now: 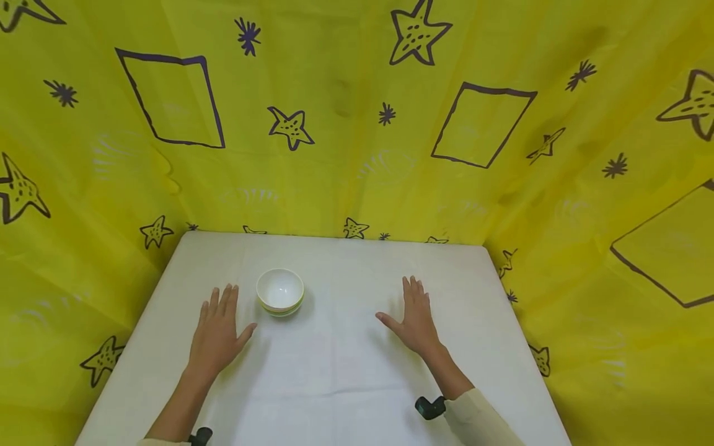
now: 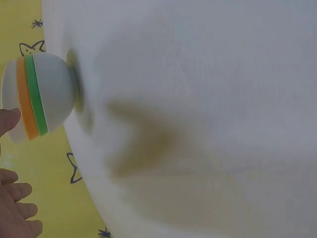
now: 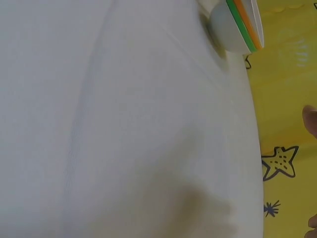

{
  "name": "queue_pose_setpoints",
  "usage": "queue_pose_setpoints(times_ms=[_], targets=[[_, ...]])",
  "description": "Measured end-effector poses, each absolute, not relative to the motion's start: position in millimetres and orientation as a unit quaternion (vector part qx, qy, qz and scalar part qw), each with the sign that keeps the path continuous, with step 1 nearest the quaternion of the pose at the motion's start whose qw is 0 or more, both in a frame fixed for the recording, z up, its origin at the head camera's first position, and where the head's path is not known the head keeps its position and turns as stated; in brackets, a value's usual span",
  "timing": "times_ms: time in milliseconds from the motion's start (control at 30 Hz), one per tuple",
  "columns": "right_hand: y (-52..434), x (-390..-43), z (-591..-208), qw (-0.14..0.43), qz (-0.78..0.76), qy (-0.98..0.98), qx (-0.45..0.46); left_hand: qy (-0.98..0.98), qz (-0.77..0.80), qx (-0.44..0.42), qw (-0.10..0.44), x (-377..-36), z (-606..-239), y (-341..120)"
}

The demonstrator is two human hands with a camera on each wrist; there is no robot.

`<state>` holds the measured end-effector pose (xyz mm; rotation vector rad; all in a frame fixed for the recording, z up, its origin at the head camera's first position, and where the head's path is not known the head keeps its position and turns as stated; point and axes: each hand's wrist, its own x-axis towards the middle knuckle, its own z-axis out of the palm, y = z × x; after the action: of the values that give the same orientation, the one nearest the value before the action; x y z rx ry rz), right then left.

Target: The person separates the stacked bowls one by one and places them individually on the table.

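Note:
A stack of nested bowls (image 1: pixel 281 291) stands upright on the white table, left of its middle. In the left wrist view the stack (image 2: pixel 54 94) shows a white inner bowl and orange and green bands at the rims. My left hand (image 1: pixel 216 337) hovers just left of the bowls, fingers straight, thumb spread toward them, holding nothing. Farther off on the right, my right hand (image 1: pixel 415 319) is held over the table with straight fingers and thumb out, apart from the bowls. Only a thumb (image 3: pixel 310 120) and a bit of fingertip show in the right wrist view.
The white-covered table (image 1: pixel 334 371) has a faint crease across its front part. Yellow curtains (image 1: pixel 346 173) with drawn stars and frames hang along its back and both sides. Dark wrist devices (image 1: pixel 430 408) sit near both sleeves.

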<state>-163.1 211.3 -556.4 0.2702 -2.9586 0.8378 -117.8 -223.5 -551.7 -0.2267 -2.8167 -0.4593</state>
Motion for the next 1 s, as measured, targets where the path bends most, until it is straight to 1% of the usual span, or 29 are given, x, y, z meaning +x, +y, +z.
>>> queue_pose_setpoints(times_ms=[200, 433, 633, 833, 1000], targets=[[190.2, -171.0, -557.7, 0.021, 0.280, -0.955, 0.092, -0.974, -0.157, -0.087, 0.138, -122.3, -556.1, -217.1], [178.1, -176.1, -559.0, 0.020, 0.288, -0.953, 0.092, -0.973, -0.158, -0.083, 0.144, -127.0, -560.2, -214.3], [167.2, -179.9, -561.2, 0.005, 0.293, -0.952, 0.091, -0.972, -0.207, -0.051, 0.102, -130.4, -567.3, -210.5], [152.7, -184.5, -561.3, 0.001, 0.298, -0.950, 0.094, -0.963, -0.254, -0.036, 0.085, -135.9, -575.7, -199.4], [138.9, -185.5, -559.4, -0.006, 0.308, -0.947, 0.096, -0.955, -0.291, -0.020, 0.054, -141.3, -583.2, -189.7]])
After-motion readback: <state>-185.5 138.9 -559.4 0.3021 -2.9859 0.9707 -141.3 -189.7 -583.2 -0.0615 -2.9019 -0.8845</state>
